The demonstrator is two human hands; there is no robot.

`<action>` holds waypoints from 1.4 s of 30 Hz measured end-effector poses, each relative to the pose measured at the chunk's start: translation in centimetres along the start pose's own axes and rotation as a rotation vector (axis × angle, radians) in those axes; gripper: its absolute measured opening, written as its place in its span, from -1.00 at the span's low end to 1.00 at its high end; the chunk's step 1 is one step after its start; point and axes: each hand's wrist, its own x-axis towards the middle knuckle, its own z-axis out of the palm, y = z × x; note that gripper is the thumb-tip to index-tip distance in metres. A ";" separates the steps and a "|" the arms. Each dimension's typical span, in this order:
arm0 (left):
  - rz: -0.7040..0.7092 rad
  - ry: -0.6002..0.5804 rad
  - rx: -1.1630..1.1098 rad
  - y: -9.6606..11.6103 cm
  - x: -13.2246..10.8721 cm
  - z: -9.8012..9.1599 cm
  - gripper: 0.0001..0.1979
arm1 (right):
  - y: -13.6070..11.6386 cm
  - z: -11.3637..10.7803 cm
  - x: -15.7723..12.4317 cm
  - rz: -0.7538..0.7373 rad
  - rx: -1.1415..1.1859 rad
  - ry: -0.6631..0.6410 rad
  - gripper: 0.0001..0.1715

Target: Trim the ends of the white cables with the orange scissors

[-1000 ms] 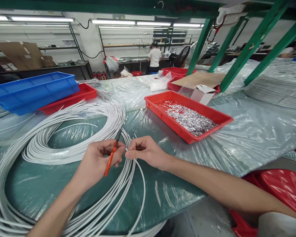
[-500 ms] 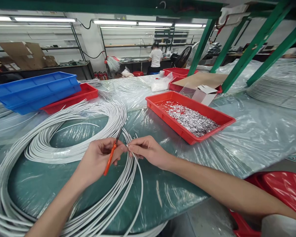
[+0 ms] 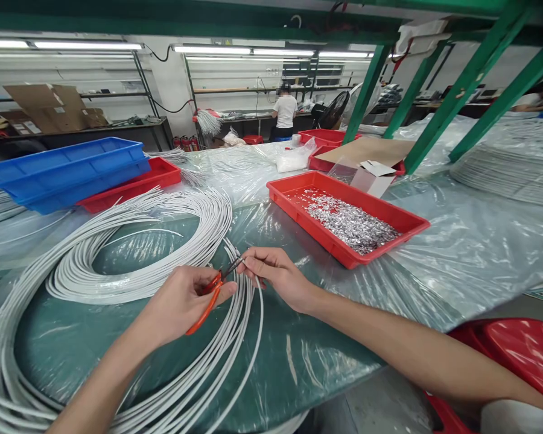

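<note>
My left hand is closed round small orange-handled snips, whose dark blades point right toward my other hand. My right hand pinches the end of a white cable between thumb and fingers, right at the blade tips. That cable belongs to a large coil of white cables lying on the plastic-covered green table in front of me.
A red tray of small shiny metal pieces sits right of my hands. Blue trays stacked on a red tray stand at the back left. Green frame posts rise at the right; a person works at a far bench.
The snips have swung from upright to pointing right at the cable end. My right hand has shifted slightly right, still pinching the cable.
</note>
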 end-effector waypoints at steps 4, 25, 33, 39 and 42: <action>-0.016 -0.034 -0.060 -0.2 0.0 0.1 -0.56 | -0.2 -0.2 0.1 0.001 -0.028 0.000 -0.65; 0.031 -0.031 -0.031 -0.3 0.0 -0.1 -0.57 | -0.6 -0.2 0.2 -0.016 -0.041 -0.052 -0.59; 0.012 -0.058 -0.109 0.0 -0.1 0.1 -0.59 | -0.5 -0.3 0.3 -0.094 -0.107 -0.066 -0.59; -0.014 -0.093 -0.207 -0.1 -0.2 0.1 -0.66 | -0.7 -0.4 0.1 -0.091 -0.107 -0.087 -0.65; -0.006 -0.105 -0.199 -0.2 -0.2 0.1 -0.68 | -0.8 -0.4 0.1 -0.082 -0.102 -0.101 -0.64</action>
